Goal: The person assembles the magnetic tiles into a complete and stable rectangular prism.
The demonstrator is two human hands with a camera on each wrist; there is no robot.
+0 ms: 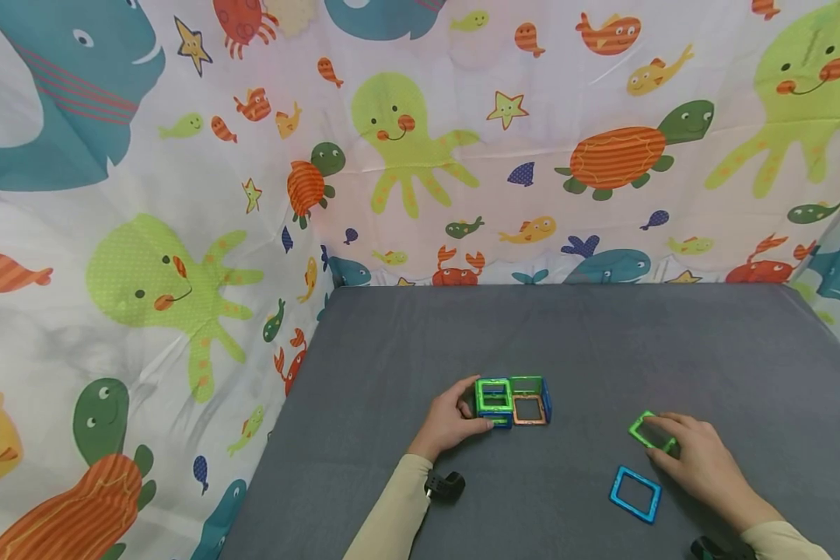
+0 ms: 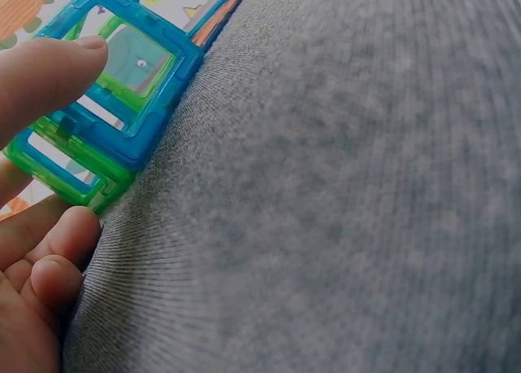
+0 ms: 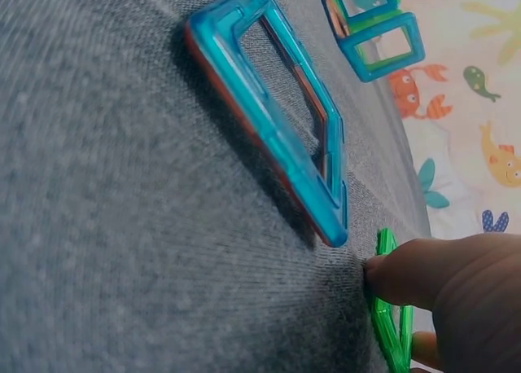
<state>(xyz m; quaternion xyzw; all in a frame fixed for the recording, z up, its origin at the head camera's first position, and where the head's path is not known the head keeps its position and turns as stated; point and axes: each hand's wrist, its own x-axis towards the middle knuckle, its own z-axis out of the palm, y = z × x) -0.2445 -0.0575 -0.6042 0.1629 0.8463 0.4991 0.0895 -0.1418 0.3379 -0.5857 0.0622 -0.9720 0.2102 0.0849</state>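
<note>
My left hand grips the left end of a small structure of magnetic tiles, thumb at the front and fingers round the far side. That end is a green and blue cube; beside it, an orange square tile lies between upright green and blue tiles. In the left wrist view the thumb presses a blue tile face. Farther right, my right hand pinches a green magnetic tile at the tabletop; its fingers partly cover the tile. A loose blue magnetic tile lies flat, left of the right hand.
A grey cloth covers the table. Behind and to the left hangs a white curtain printed with sea animals. Each wrist wears a dark camera, one of them the left wrist camera.
</note>
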